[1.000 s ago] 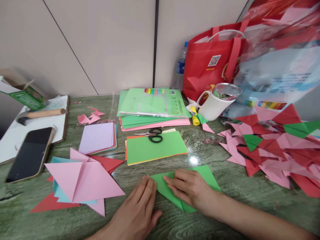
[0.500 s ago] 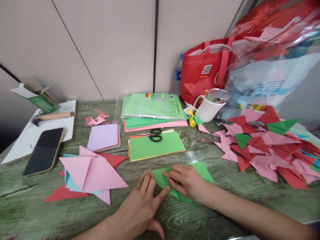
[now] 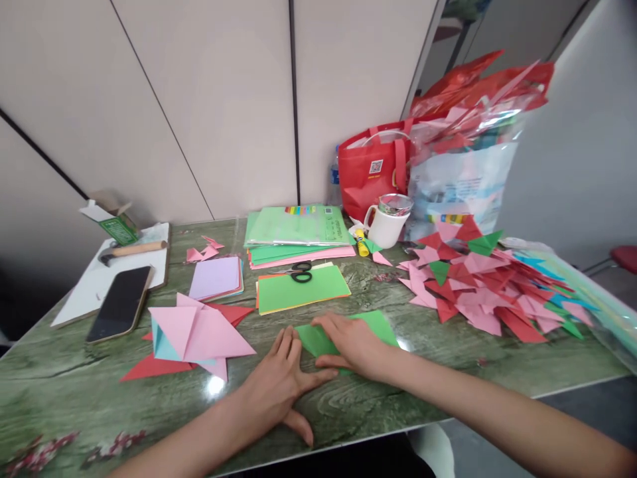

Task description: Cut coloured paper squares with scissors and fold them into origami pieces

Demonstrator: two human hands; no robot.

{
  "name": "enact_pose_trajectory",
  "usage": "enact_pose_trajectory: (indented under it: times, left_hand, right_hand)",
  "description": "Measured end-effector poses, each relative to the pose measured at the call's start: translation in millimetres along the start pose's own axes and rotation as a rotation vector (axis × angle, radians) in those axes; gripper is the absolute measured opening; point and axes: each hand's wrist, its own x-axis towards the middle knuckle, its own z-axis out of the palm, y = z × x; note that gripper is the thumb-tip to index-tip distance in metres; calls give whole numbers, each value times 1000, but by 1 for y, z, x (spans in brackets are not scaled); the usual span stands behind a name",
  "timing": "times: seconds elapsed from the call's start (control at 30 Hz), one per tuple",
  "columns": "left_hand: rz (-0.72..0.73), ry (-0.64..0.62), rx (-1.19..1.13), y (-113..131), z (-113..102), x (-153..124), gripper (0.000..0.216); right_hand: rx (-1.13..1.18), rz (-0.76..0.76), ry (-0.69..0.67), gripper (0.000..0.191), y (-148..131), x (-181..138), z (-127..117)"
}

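A folded green sheet of paper (image 3: 375,325) lies on the table in front of me, partly hidden under my right hand (image 3: 355,342). The fingers of that hand curl over the sheet, with the thumb at its near side. My left hand (image 3: 283,372) rests beside the paper's left end, its fingers lying flat and its thumb spread toward me. Left of it sit folded pink paper pieces (image 3: 213,335) over red and light blue ones. Black-handled scissors (image 3: 301,272) lie on a stack of green and orange paper (image 3: 303,292) beyond my hands.
At right is a heap of folded paper pieces (image 3: 482,285). Behind stand a white mug (image 3: 385,227), a red bag (image 3: 371,172) and a filled plastic bag (image 3: 462,172). A phone (image 3: 121,302), hammer (image 3: 134,251), lilac paper squares (image 3: 213,277) and packaged green paper (image 3: 298,229) lie farther off.
The view has shifted, showing more of the table's front and right edges. My right fingers have slid toward the paper's far edge, with the thumb now farther apart. My left hand stays beside the paper.
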Motion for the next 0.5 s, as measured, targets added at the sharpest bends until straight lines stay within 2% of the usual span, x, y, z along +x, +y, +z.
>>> enact_pose_trajectory:
  times: [0.17, 0.23, 0.37, 0.5]
  left_hand:
    - [-36, -54, 21, 10, -13, 0, 95]
    - [-43, -3, 26, 12, -11, -2, 97]
    - [-6, 182, 69, 10, -1, -5, 100]
    - [116, 224, 71, 5, 3, -3, 100]
  right_hand:
    - [-58, -14, -34, 55, 0, -3, -3]
    - [-89, -10, -69, 51, -2, -2, -5]
    - [-206, 24, -118, 44, -10, 8, -11]
    - [-243, 88, -149, 41, -14, 27, -9]
